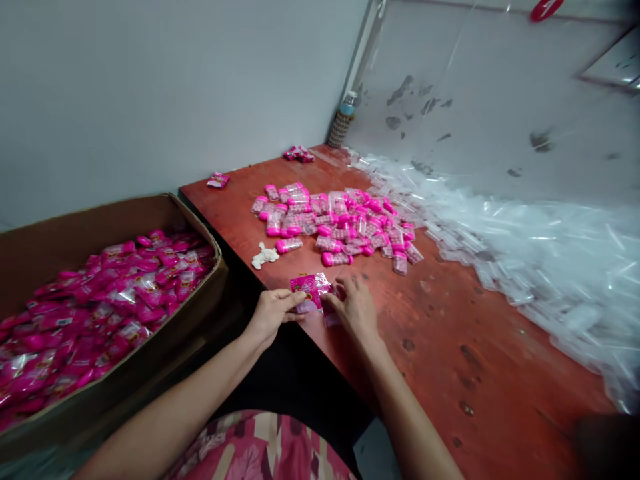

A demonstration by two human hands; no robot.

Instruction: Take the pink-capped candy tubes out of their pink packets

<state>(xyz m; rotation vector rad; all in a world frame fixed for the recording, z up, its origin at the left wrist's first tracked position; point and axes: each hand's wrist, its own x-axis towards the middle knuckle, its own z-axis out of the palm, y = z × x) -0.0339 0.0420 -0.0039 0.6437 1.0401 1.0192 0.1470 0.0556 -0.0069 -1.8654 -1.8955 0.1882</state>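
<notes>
A pink printed card packet point(314, 285) with a clear plastic part lies at the table's near edge between my hands. My left hand point(277, 310) pinches its left side between thumb and fingers. My right hand point(354, 303) is curled at its right side, thumb and fingertips close together, with clear plastic below them; what exactly those fingers grip is partly hidden. Just beyond is a pile of small clear bottles with pink caps point(345, 223), and one pink-capped bottle point(289, 245) lies a little apart. A crumpled white scrap point(265, 255) rests left of it.
An open cardboard box point(215, 267) full of pink packets point(120, 293) stands left of the red table point(425, 347). Clear plastic sleeves point(525, 247) heap along the right and back. A bottle in a woven holder point(342, 127) stands in the far corner. Pink packets point(299, 154) lie at the back.
</notes>
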